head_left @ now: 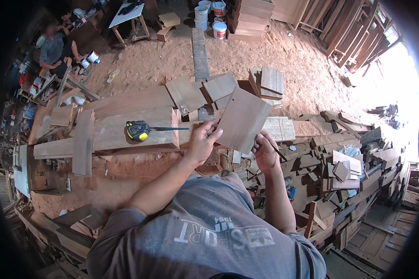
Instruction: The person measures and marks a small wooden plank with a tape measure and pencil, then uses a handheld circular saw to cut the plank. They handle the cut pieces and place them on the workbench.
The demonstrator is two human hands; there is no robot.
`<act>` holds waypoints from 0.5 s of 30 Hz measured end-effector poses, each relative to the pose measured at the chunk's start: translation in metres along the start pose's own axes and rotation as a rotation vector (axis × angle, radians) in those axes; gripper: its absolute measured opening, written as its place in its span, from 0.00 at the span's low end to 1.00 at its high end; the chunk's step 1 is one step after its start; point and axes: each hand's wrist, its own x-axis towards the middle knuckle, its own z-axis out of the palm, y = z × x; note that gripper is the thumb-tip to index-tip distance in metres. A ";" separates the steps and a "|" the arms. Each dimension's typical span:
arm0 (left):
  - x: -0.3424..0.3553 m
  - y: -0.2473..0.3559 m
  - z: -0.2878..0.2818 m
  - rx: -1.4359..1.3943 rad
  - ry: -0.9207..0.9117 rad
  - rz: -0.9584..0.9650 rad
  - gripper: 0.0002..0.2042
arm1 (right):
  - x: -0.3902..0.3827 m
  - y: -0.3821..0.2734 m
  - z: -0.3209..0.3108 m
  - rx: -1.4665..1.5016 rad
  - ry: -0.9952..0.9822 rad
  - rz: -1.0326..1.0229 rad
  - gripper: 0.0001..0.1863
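Observation:
Between my two hands a flat wooden board (244, 118) is held up, tilted, over the bench. My left hand (203, 141) grips its left edge, thumb on the upper face. At the lower right corner my right hand (266, 151) pinches the board, and a thin dark pencil-like stick (279, 154) pokes out from the same fingers. A black and yellow tape measure (138, 130) lies on a wide plank (109, 128) to the left, its blade drawn out toward my left hand. Beyond the held board lie several cut wood pieces (221, 87).
A short plank (83, 143) lies across the bench's left end. Scrap wood (344, 169) is heaped at the right. Stacked boards (271, 83) stand past the bench; white buckets (219, 30) are farther back on the sawdust-covered floor. Another person (56, 51) sits at the far left.

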 end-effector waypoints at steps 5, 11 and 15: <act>-0.003 0.000 -0.016 0.199 -0.031 0.023 0.20 | -0.006 -0.028 -0.001 -0.029 0.130 -0.113 0.20; -0.001 -0.003 -0.033 0.194 -0.028 0.064 0.19 | -0.005 -0.063 0.024 -0.351 -0.038 0.012 0.29; -0.004 -0.008 -0.034 -0.177 0.053 -0.047 0.22 | 0.005 -0.040 0.013 -0.209 -0.020 0.023 0.28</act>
